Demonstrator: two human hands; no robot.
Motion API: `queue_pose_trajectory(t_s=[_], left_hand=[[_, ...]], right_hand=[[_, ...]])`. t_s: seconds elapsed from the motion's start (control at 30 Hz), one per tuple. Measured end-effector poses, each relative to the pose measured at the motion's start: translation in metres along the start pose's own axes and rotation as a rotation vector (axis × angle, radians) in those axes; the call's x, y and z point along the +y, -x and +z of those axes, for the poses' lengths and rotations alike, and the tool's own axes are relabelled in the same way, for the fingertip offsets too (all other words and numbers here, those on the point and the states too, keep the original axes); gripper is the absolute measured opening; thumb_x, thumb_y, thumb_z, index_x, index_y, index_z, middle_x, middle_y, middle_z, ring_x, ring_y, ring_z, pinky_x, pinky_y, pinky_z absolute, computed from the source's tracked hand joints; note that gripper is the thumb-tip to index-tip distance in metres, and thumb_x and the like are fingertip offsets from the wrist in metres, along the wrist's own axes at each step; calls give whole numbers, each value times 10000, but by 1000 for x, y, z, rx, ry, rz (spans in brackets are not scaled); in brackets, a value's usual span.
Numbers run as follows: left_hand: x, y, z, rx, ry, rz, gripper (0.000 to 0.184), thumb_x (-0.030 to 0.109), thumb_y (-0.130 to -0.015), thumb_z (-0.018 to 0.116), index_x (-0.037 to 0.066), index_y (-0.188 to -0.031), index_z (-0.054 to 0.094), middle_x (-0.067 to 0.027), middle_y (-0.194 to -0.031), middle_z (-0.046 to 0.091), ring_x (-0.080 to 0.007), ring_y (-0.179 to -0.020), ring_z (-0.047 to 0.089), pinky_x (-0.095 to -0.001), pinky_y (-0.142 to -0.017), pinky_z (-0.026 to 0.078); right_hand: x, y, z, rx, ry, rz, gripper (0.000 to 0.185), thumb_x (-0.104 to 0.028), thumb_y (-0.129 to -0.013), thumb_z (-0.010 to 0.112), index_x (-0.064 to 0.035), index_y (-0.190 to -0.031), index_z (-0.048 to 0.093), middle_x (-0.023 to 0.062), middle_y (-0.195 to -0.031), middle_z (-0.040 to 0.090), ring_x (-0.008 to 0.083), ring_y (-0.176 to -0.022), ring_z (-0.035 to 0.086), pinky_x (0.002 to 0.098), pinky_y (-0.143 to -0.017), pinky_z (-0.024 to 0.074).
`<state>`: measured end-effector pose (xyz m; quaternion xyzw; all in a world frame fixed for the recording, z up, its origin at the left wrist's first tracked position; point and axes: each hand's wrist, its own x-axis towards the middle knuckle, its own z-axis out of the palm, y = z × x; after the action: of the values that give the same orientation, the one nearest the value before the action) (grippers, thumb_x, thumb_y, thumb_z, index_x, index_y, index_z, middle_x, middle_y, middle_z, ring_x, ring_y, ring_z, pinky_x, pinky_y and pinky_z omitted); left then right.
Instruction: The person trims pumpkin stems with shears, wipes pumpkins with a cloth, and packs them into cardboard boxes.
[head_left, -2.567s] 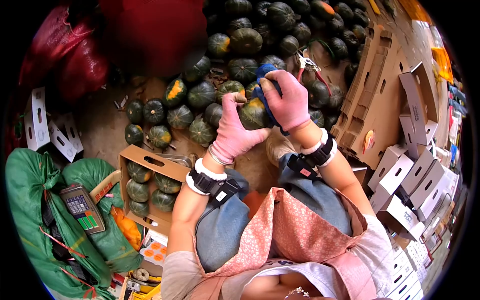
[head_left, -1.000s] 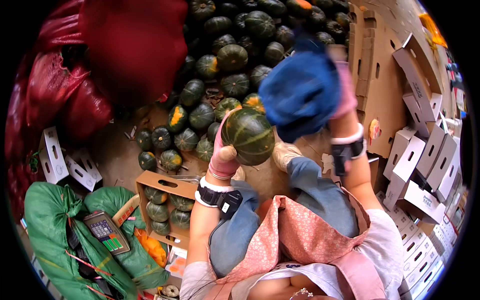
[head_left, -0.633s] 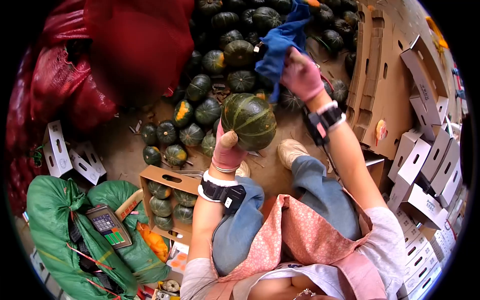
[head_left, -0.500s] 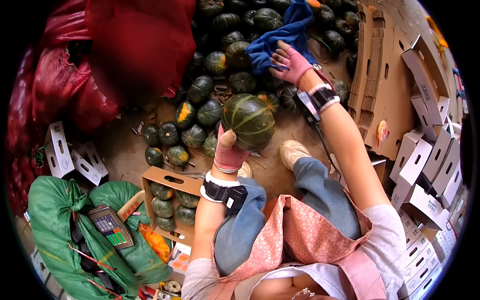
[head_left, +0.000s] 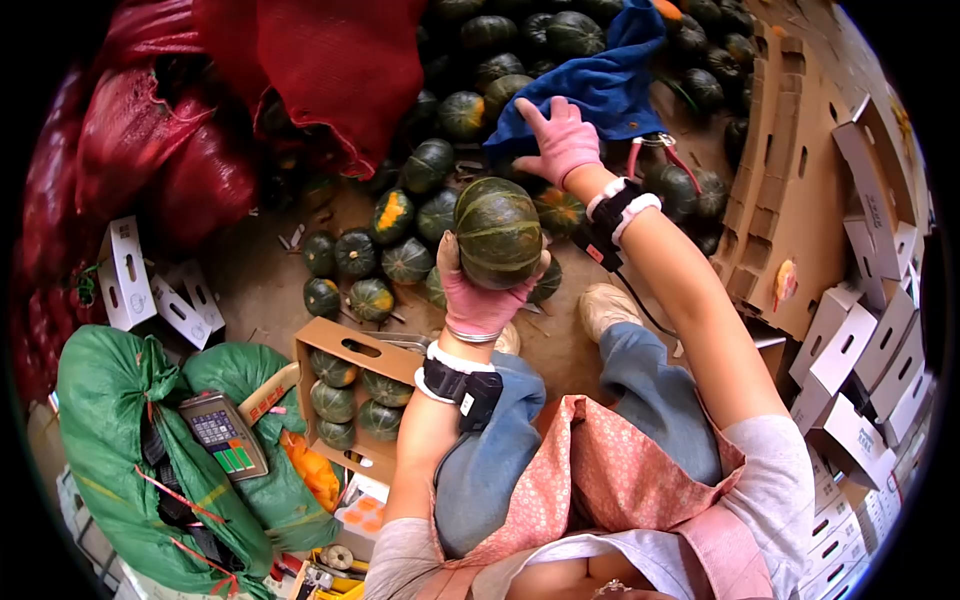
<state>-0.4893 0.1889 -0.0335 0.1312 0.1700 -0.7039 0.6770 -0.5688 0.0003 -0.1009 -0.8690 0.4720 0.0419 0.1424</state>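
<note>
My left hand (head_left: pixel 475 300), in a pink glove with bare fingertips, supports a dark green striped pumpkin (head_left: pixel 497 232) from below, fingers around its underside. To its upper right, my right hand (head_left: pixel 562 145) has its gloved fingers spread, with nothing in them. The blue cloth (head_left: pixel 605 88) lies just beyond that hand, over several pumpkins; whether they touch I cannot tell. A red-handled hand tool (head_left: pixel 660 145) rests at the cloth's lower edge. Several small pumpkins (head_left: pixel 355 253) lie on the floor left of the held one.
An open cardboard box (head_left: pixel 322 336) with several pumpkins stands at lower left, by green sacks (head_left: pixel 110 420) and a keypad device (head_left: pixel 222 435). Red mesh sacks (head_left: pixel 340 70) fill the upper left. Flattened cardboard (head_left: pixel 800 190) and white boxes (head_left: pixel 835 345) line the right.
The right hand has come down and left, away from the blue cloth, its fingers spreading. The held pumpkin has turned in my left hand. The red-handled tool shows more fully.
</note>
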Motion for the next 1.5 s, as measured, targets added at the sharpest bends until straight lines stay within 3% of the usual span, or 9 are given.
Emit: queue_pose_trajectory(t_s=[0.13,0.23,0.33,0.57,0.73,0.97,1.1,1.3,1.5], left_hand=[[5,0,13,-4,90,-81,782,664,-766,568,30,-1206,439,-138,-1025,453,-257,-858,506,-382,-746,507],[9,-10,-3,-277,190,-177,863,702,-757,530,19,-1276,433,-188,-1155,529,-317,-971,570,-441,-791,515],[7,-6,6,-85,65,-83,827,705,-757,530,0,-1183,454,-111,-999,495,-234,-868,514,-349,-670,467],[2,-9,8,-59,-125,156,806,663,-752,572,89,-1301,434,-93,-1228,522,-266,-1076,525,-445,-904,449],[-3,-7,12,-12,-507,221,824,518,-721,705,77,-1344,395,-72,-1295,494,-251,-1185,489,-401,-1002,410],[2,-3,29,-1,-804,383,847,272,-605,852,63,-1297,409,-69,-1184,547,-201,-1077,552,-353,-946,456],[-1,0,31,-10,-881,431,853,232,-597,847,71,-1298,387,-60,-1164,547,-195,-1065,551,-352,-952,449],[-12,-3,36,159,-746,483,685,229,-687,773,62,-1259,435,-48,-1123,560,-176,-1020,554,-335,-914,461],[-12,-1,39,123,-815,480,622,139,-727,758,47,-1249,434,-47,-1123,556,-163,-1018,542,-334,-920,453]], right_hand=[[10,-18,21,249,50,-148,239,-105,-811,514,-214,-1012,584,77,-872,583,276,-849,611,389,-652,514],[13,-19,11,296,68,-135,166,-134,-795,559,-190,-935,629,76,-885,586,274,-884,590,375,-695,502],[16,0,-15,579,-74,-241,183,-168,-783,590,-202,-953,649,70,-956,582,277,-912,569,374,-781,451],[-9,107,-82,344,-1567,-255,179,-66,-869,490,-16,-1036,531,103,-1050,538,186,-943,503,311,-859,403],[-16,104,-88,466,-785,-678,307,-233,-743,722,-59,-920,540,121,-851,501,299,-752,481,368,-688,429],[-30,95,-82,268,-1153,-158,219,-216,-874,582,-27,-785,515,154,-699,521,342,-635,478,340,-571,426],[-20,82,-74,-185,-1506,27,256,-224,-906,503,-2,-779,495,87,-649,433,94,-666,423,310,-617,412],[-33,113,-89,434,-891,-316,201,-183,-898,511,-34,-764,505,166,-670,491,370,-644,488,381,-574,430],[-25,88,-74,99,-1150,-9,233,-211,-909,464,10,-844,501,193,-791,582,435,-751,547,438,-609,432]])
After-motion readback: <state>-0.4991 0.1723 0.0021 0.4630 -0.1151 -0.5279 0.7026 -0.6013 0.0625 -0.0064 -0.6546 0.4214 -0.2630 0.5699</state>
